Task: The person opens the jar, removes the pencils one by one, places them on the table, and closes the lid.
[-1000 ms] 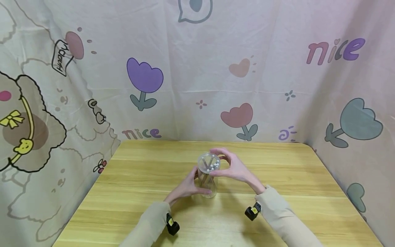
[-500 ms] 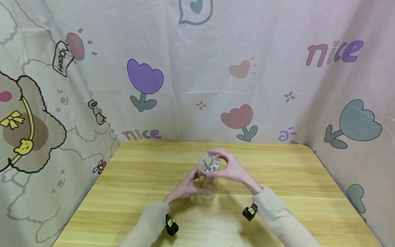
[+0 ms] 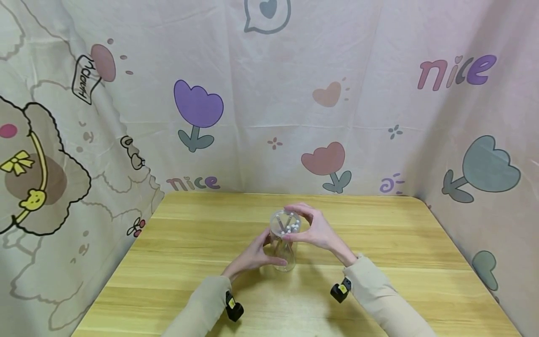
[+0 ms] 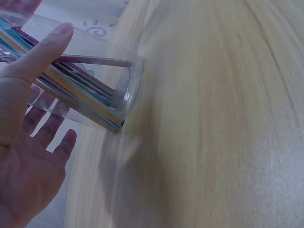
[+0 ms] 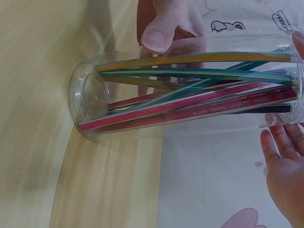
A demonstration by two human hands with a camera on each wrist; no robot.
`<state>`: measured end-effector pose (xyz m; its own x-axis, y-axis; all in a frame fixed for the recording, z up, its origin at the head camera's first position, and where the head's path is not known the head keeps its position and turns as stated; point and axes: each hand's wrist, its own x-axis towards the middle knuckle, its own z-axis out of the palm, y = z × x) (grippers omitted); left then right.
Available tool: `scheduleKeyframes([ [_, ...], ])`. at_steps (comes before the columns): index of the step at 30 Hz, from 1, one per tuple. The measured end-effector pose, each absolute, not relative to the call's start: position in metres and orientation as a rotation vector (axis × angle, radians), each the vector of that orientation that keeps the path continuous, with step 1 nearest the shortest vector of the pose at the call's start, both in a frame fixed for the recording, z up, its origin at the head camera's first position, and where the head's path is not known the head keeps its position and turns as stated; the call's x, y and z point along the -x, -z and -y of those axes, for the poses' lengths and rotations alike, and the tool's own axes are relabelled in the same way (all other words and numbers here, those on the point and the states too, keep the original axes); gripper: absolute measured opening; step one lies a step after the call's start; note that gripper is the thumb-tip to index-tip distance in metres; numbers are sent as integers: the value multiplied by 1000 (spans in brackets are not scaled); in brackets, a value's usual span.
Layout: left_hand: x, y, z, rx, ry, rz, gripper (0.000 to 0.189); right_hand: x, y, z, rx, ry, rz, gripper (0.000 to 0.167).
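Note:
A clear cylindrical jar (image 3: 285, 256) stands upright on the table, with several pencils (image 5: 190, 108) in red, green, yellow and black leaning inside. Their white ends (image 3: 291, 228) show through its round translucent top. My left hand (image 3: 254, 255) grips the jar's lower part from the left, thumb across the near side and fingers behind. My right hand (image 3: 319, 230) holds the top rim between thumb and fingers from the right. In the left wrist view, pencil tips reach the jar's base (image 4: 134, 85). The right wrist view shows the left thumb (image 5: 156, 40) against the wall.
The wooden table (image 3: 198, 224) extends around the jar on all sides. A printed cloth (image 3: 261, 103) hangs behind it and along both sides. Each wrist carries a small black camera, such as the right one (image 3: 340, 291).
My right hand has shifted slightly left around the jar's top, mostly in the first half second. My left hand keeps its grip, and the jar stays in place.

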<state>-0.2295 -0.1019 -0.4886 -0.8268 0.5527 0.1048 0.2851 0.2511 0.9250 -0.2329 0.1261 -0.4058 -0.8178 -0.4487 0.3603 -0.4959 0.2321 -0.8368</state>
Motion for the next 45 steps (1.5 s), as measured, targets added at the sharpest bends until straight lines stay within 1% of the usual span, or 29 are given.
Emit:
scheduleKeyframes([
  [9, 229, 487, 102, -767, -1605, -2280, 101, 233, 408, -128, -923, -1746, 2424, 68],
  [22, 228, 487, 101, -752, -1597, -2291, 102, 238, 410, -132, -984, -1767, 2409, 68],
  [32, 228, 487, 100, -760, -1598, -2285, 105, 242, 409, -135, -1058, -1809, 2389, 71],
  [36, 227, 487, 101, -763, -1601, -2291, 104, 238, 409, -133, -1081, -1768, 2393, 76],
  [41, 228, 488, 101, -783, -1591, -2308, 102, 233, 408, -127, -973, -1603, 2452, 87],
  [45, 229, 488, 101, -791, -1582, -2310, 104, 230, 408, -123, -868, -1511, 2465, 89],
])
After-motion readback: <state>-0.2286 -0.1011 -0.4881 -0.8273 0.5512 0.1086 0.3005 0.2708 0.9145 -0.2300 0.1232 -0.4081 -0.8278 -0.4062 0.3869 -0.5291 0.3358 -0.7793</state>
